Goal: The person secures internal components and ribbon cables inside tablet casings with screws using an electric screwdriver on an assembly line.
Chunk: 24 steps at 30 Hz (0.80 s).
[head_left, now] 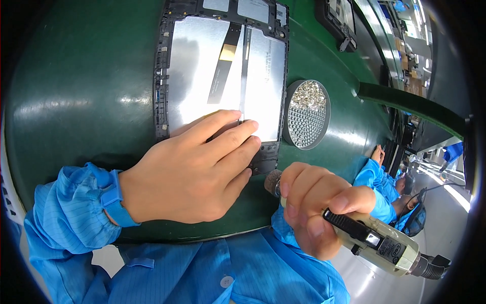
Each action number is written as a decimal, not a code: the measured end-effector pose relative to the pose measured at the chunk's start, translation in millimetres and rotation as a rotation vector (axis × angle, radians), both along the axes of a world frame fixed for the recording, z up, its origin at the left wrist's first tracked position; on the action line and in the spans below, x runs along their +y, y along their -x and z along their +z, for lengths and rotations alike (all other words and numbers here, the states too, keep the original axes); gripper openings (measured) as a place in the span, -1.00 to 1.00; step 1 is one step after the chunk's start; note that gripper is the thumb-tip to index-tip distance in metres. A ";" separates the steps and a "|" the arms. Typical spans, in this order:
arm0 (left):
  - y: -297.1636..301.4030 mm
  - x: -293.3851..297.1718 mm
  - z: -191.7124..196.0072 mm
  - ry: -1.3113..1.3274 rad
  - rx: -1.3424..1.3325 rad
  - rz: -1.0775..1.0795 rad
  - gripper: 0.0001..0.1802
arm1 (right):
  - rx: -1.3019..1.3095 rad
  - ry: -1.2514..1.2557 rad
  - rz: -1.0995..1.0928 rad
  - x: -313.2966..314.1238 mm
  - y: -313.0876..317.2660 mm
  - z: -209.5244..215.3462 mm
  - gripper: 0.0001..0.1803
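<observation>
A tablet-sized device (190,55) with a black frame and silver metal back lies on the green bench in front of me. A dark flat ribbon cable (218,81) with a gold-coloured patch runs down its back. My left hand (187,169) rests over the device's near end, fingers stretched out and close together; what lies under them is hidden. To the right, my right hand (316,207) is wrapped round a pale electric screwdriver (390,248) with a black lever. The screwdriver's knurled nose points left, near the device's near right corner; its bit is not visible.
Right of the device stands a round grey dish (328,117) of small screws, some set in rows, others loose. Another black device (339,20) lies at the far right. A green curved bar (415,105) crosses the right side. Beyond, co-workers in blue sleeves (372,175) sit along the bench (86,96).
</observation>
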<state>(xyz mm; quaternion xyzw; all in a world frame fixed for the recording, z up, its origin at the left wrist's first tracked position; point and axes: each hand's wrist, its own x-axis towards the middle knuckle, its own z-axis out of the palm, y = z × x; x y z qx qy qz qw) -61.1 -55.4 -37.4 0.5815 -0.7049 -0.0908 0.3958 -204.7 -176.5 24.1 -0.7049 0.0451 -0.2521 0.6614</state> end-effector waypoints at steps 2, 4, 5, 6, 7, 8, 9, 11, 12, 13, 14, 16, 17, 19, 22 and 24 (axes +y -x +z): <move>1.3 0.6 -1.8 0.001 -0.011 0.006 -0.65 | 0.024 0.009 0.007 0.0 -0.2 0.2 -0.69; 1.0 0.8 -2.0 0.003 -0.020 0.009 -0.65 | 0.030 0.018 0.014 0.5 -1.0 -0.2 -0.69; -0.6 0.7 -0.6 0.000 -0.012 0.010 -0.65 | 0.033 0.029 0.022 0.7 -1.6 -0.5 -0.70; -1.5 0.8 0.3 -0.003 -0.004 0.011 -0.65 | 0.033 0.026 0.024 0.8 -2.1 -1.0 -0.70; -1.0 0.9 0.2 -0.005 -0.005 0.013 -0.65 | 0.021 0.025 0.028 0.8 -2.6 -1.7 -0.70; 0.3 1.2 -0.8 -0.005 -0.004 0.020 -0.65 | 0.011 0.023 0.032 1.1 -2.7 -2.7 -0.70; 1.4 1.7 -1.9 -0.006 -0.005 0.027 -0.66 | 0.010 0.021 0.033 1.5 -2.5 -3.9 -0.70; 1.5 1.9 -2.9 0.001 -0.004 0.013 -0.69 | -0.010 0.037 0.032 1.7 -1.8 -5.8 -0.69; 1.5 1.9 -2.7 0.009 -0.003 -0.002 -0.71 | -0.016 0.040 0.033 2.0 -1.8 -6.6 -0.69; 2.7 2.7 -1.9 0.012 -0.010 -0.001 -0.71 | -0.030 0.052 0.034 2.5 -1.6 -7.6 -0.68; 4.6 3.9 -1.1 0.012 -0.018 0.007 -0.74 | -0.045 0.063 0.031 2.6 -1.1 -8.9 -0.67; 8.5 5.9 3.5 0.014 -0.037 0.011 -0.77 | -0.066 0.038 0.021 1.0 -0.1 -10.0 -0.66; 11.2 6.6 6.6 -0.026 -0.090 0.033 -0.80 | -0.076 0.011 0.014 0.7 1.5 -10.2 -0.65; 16.6 6.2 10.5 -0.064 -0.153 0.049 -0.82 | -0.133 -0.014 -0.053 -3.4 5.8 -5.8 -0.65; 26.1 -1.9 7.3 -0.047 -0.101 0.091 -0.85 | -0.181 0.010 -0.136 -27.6 23.4 3.4 -0.62; 26.5 -3.9 7.7 -0.075 -0.015 0.147 -0.87 | -0.192 0.025 -0.177 -38.9 28.3 2.9 -0.62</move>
